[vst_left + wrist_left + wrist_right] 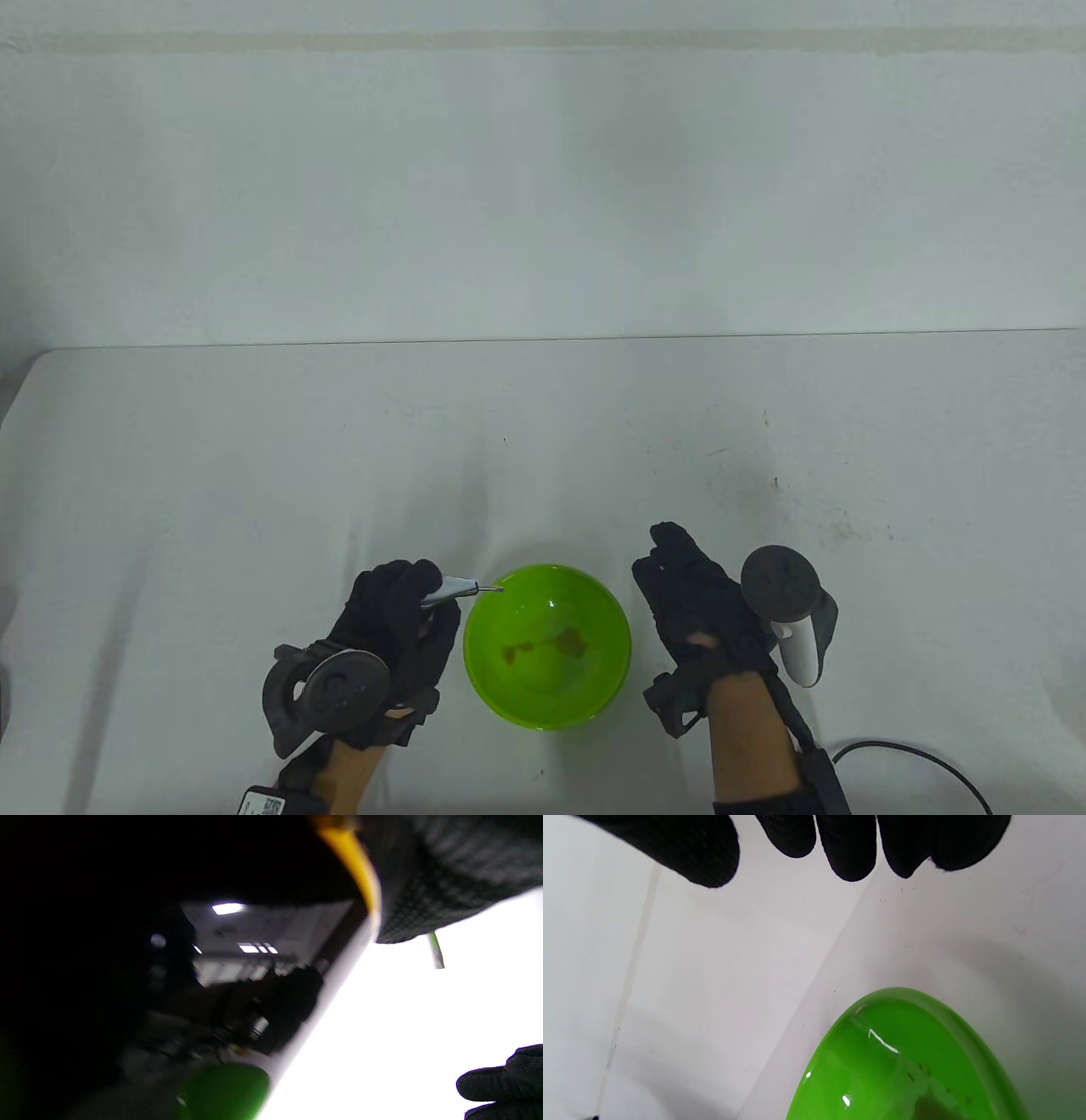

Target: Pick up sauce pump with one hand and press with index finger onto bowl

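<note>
Sauce pump poised at the bowl's rim

Table view: the left hand (394, 615) grips the sauce pump (454, 587), fingers wrapped round it, its thin nozzle reaching over the left rim of the green bowl (594, 679) on the table (212, 475); sauce already lies in the bowl. The right hand (691, 598) rests beside the bowl, fingers extended, holding nothing. Left wrist view: blurred; a yellow-and-white edge and the glove show. Right wrist view: fingertips (848, 857) hang free above the table. The pump looks light and rigid, best held round its body, index finger on the head.
</note>
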